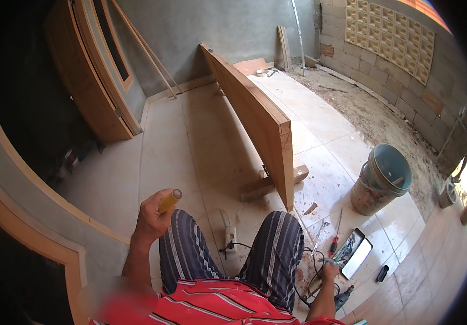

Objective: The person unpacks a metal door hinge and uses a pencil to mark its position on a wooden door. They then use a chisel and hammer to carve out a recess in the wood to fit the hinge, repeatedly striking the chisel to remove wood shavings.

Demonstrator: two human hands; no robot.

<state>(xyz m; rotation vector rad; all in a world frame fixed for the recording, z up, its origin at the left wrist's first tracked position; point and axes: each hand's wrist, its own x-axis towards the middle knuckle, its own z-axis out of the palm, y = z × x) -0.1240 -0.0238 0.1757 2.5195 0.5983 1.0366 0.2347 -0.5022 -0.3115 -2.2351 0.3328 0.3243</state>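
Note:
My left hand (153,216) is raised beside my left knee, closed around a thick yellow handle (170,200) with a dark round end. Whatever else belongs to that handle is hidden by the hand. Low on my right side, my right hand (329,270) reaches down to the floor next to an open case (352,245) with small items in it; its fingers are too small and hidden to read. A red-handled screwdriver (334,245) lies just beyond it. Close by the right wrist rests a power drill (344,297), with a black cable near it.
A wooden door panel (255,116) stands on its long edge ahead of me, propped on a wood block (258,189). Right of it stands a dirty bucket (379,179). A white power strip (231,238) lies between my knees. A small black object (382,273) lies right of the case.

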